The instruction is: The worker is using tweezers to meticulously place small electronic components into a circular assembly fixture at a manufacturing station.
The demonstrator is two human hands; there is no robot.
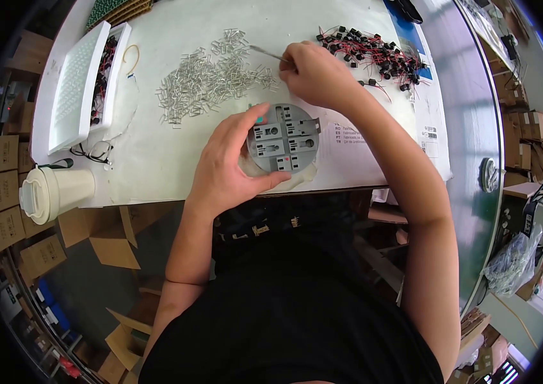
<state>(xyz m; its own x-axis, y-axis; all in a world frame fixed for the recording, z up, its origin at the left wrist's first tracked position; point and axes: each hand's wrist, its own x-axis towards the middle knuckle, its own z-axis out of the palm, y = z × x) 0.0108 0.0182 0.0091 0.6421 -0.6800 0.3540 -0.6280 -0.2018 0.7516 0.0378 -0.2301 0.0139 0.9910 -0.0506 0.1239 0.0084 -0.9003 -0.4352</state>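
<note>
A round grey plastic housing [284,141] is held by its rim at the near edge of the worktop [146,179], between the spread fingers and thumb of the left hand [223,161]. A slim metal tool [267,53] is pinched in the fingers of the right hand [317,73], its tip beside heaped metal pins [201,84].

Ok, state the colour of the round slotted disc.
The round slotted disc is grey, seen best in the head view.
</note>
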